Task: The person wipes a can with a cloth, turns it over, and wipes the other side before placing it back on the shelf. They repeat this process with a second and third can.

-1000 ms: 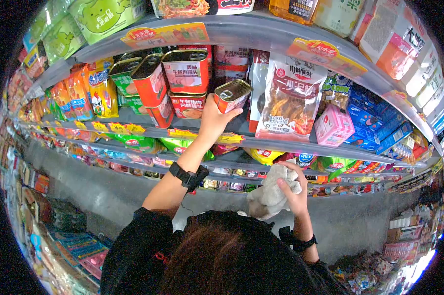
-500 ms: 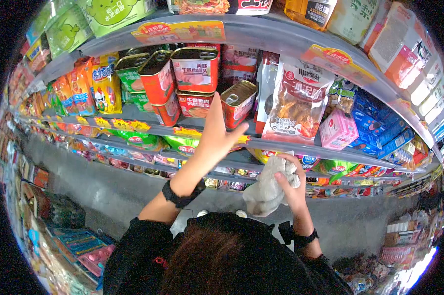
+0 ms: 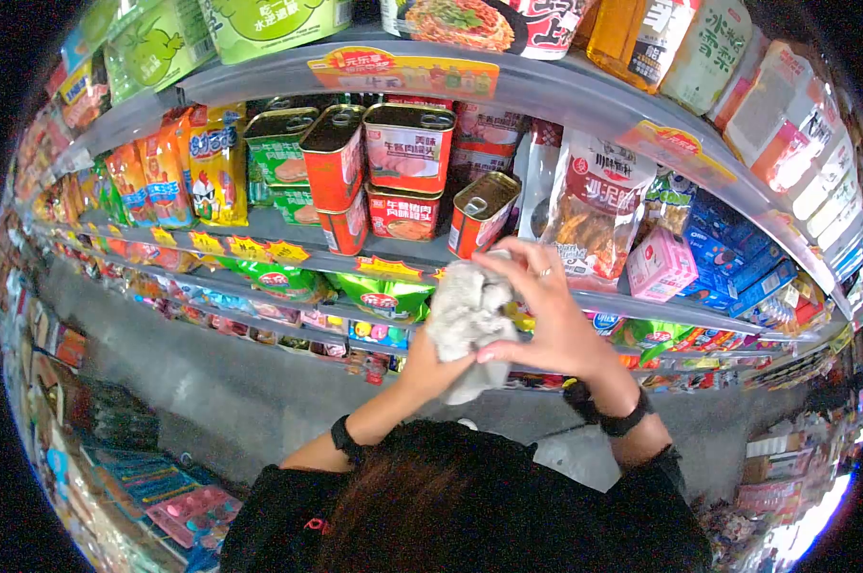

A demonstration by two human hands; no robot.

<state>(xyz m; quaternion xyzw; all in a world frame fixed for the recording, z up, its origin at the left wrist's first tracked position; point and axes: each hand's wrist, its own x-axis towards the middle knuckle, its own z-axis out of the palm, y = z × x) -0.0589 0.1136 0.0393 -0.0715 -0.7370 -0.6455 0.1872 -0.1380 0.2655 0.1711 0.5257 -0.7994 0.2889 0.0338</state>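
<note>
A crumpled whitish-grey cloth is between my hands, in front of the shelf edge. My left hand grips it from the lower left, most of its fingers hidden by the fabric. My right hand is closed on the upper right of the cloth, fingers curved over it and thumb underneath. Just beyond the cloth, a red luncheon-meat can stands slightly turned on the shelf. To its left are stacked red cans and green-labelled cans.
A bag of packaged snack food and a pink box stand right of the cans, near blue boxes. Orange and yellow snack bags are at left. The upper shelf edge overhangs the cans; lower shelves hold green bags.
My left hand has come down from beside the cans and now holds the cloth. My right hand has moved up and left with the cloth. The view has shifted slightly.
</note>
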